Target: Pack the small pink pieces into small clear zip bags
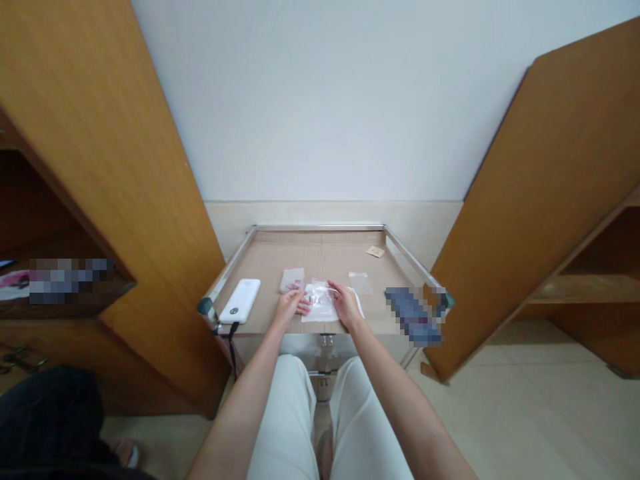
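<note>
A crinkled clear plastic bag (pixel 320 292) lies over a white sheet (pixel 325 315) near the table's front edge. My left hand (pixel 291 307) is at the bag's left edge, thumb and fingers closed on it. At the right edge, my right hand (pixel 346 303) grips the bag with thumb and curled fingers. Just behind my left hand lies a small translucent packet (pixel 291 279) with pink print. Another flat clear bag (pixel 360 283) rests beyond my right hand. What is inside the held bag is too small to make out.
The brown-topped table (pixel 325 250) has a raised metal rim. A white phone-like device (pixel 242 300) with a black strap lies left, a tan card (pixel 375 251) back right, a blurred dark item (pixel 413 317) right. Wooden furniture flanks both sides. A person's dark-clothed leg (pixel 50 420) shows lower left.
</note>
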The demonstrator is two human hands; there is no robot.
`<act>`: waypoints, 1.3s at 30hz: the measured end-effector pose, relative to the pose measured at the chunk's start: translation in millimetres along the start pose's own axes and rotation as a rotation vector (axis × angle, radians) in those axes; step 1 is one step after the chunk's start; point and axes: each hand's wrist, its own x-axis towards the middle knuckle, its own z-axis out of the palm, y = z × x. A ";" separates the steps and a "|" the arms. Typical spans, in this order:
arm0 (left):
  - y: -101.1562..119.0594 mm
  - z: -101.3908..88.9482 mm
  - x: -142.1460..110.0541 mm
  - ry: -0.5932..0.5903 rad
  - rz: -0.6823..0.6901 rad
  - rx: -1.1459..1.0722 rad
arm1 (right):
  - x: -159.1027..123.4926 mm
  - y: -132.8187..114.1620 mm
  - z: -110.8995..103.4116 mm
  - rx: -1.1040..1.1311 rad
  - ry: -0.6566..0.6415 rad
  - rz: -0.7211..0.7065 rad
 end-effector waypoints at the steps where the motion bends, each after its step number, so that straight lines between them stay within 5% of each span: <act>1: 0.6 -0.1 -0.5 -0.007 -0.001 0.001 | 3.7 -1.2 -1.2 0.010 0.010 0.011; 8: -1.3 -1.9 0.9 -0.037 0.013 -0.027 | 36.9 -17.6 -20.3 -0.104 0.113 0.113; 11: -2.2 -3.0 1.8 -0.048 0.024 -0.038 | 54.4 -27.3 -33.3 -0.290 0.242 0.049; 18: -4.6 -5.3 4.1 -0.068 0.021 -0.045 | 85.3 -42.6 -62.9 -0.593 0.264 -0.124; 26: -6.0 -6.1 5.5 -0.084 0.017 -0.052 | 91.6 -32.5 -82.5 -0.631 0.236 -0.097; 39: -1.6 -5.3 3.6 -0.078 0.014 -0.045 | 90.4 -24.8 -84.4 -0.759 0.261 -0.069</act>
